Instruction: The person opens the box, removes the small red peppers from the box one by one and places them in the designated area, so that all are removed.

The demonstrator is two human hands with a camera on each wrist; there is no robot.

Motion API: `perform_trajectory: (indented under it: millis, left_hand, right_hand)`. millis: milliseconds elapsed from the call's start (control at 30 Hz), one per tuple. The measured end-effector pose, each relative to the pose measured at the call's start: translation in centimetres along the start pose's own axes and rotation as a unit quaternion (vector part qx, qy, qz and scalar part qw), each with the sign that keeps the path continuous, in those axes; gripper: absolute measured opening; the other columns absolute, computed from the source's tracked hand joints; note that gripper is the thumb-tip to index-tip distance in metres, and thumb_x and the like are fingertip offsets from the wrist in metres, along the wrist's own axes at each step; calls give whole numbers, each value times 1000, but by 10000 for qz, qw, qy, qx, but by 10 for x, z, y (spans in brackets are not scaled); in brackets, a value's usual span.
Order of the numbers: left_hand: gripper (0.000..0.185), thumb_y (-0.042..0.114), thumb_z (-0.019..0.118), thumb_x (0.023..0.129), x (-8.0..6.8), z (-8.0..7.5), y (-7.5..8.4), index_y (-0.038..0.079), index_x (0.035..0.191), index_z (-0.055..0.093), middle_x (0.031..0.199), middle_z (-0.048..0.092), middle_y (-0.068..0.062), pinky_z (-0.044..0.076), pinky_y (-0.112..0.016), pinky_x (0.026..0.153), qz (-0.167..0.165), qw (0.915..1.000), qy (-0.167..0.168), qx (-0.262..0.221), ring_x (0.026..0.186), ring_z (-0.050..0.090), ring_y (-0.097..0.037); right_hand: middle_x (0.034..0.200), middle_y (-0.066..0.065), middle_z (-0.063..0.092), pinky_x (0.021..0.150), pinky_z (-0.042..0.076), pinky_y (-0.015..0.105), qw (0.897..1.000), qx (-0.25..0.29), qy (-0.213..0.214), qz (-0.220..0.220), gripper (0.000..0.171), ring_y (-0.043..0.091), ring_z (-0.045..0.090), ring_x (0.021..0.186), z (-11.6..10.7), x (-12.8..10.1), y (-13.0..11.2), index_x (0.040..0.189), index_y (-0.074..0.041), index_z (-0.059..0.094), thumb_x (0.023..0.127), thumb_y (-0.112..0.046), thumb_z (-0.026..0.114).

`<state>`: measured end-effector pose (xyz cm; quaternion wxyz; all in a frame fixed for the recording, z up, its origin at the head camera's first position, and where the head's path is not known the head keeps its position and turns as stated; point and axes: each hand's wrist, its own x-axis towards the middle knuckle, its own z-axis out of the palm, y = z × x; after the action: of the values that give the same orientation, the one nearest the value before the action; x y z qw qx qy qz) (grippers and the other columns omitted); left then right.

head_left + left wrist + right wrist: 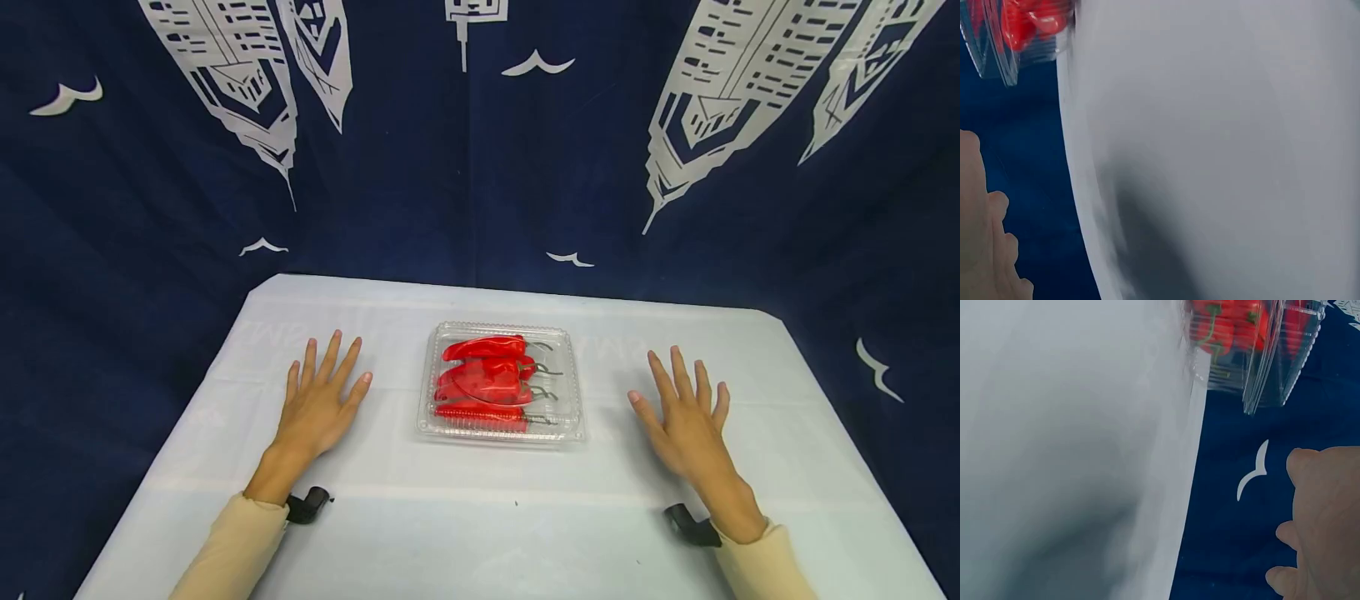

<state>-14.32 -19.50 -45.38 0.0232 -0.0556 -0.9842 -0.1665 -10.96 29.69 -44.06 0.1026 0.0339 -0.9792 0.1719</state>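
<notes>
A clear plastic clamshell box [501,435] sits on the white table, with several red peppers [486,383] lying inside, their green stems toward the right. Left of the box, my left hand [315,408] is spread palm down with straight fingers, apart from it and holding nothing. To the box's right, my right hand [686,429] is likewise spread, fingers straight and holding nothing. Both wrist views show part of the box with peppers near the top, and only part of each hand. Whether the palms touch the table cannot be told.
The table [420,533] has a white cover. Behind it hangs a dark blue cloth [420,183] printed with white buildings and birds. A black wrist camera is strapped at the left wrist [307,505] and another at the right wrist [692,527].
</notes>
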Motion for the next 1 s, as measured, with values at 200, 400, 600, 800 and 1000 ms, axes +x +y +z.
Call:
perform_trajectory:
  millis: [200, 400, 600, 800, 1000]
  left_hand:
    - [69, 62, 20, 104, 4, 3, 12, 26, 162, 15, 170, -1, -5, 0, -65, 120, 139, 9999, -9, -63, 154, -11, -38]
    - [67, 61, 20, 104, 7, 4, 24, 29, 162, 13, 170, -2, -3, 0, -64, 121, 268, 9994, -93, -216, 155, -11, -36]
    - [68, 62, 27, 103, 8, 7, 32, 31, 162, 12, 170, -2, -2, 8, -63, 121, 574, 9968, -208, -514, 155, -8, -34]
    - [70, 61, 38, 101, 10, 9, 41, 37, 161, 10, 170, 1, -4, 12, -66, 119, 978, 9880, -422, -1114, 156, -1, -35]
    - [66, 58, 44, 100, 11, 11, 47, 48, 158, 13, 170, 4, 1, 15, -71, 116, 1155, 9706, -701, -1993, 156, 3, -34]
  right_hand:
    - [166, 24, 10, 112, -9, 73, 9999, 125, 58, -86, 70, 55, 0, 149, 4, -1, -5, 160, -15, 22, 104, -50, 44]
    - [166, 24, 11, 111, -6, 75, 9996, 244, 49, -148, 69, 55, 1, 149, 7, -4, -10, 160, -15, 23, 104, -48, 45]
    - [166, 23, 12, 112, -5, 74, 9995, 226, 110, -202, 68, 54, 2, 150, 10, -5, -16, 160, -15, 26, 104, -48, 47]
    - [166, 22, 12, 113, -6, 73, 9986, 420, 123, -301, 65, 52, 3, 150, 14, -6, -22, 159, -13, 28, 104, -44, 47]
    - [166, 23, 13, 112, 1, 74, 9964, 671, 193, -484, 59, 51, 4, 151, 20, -7, -26, 158, -13, 31, 106, -36, 46]
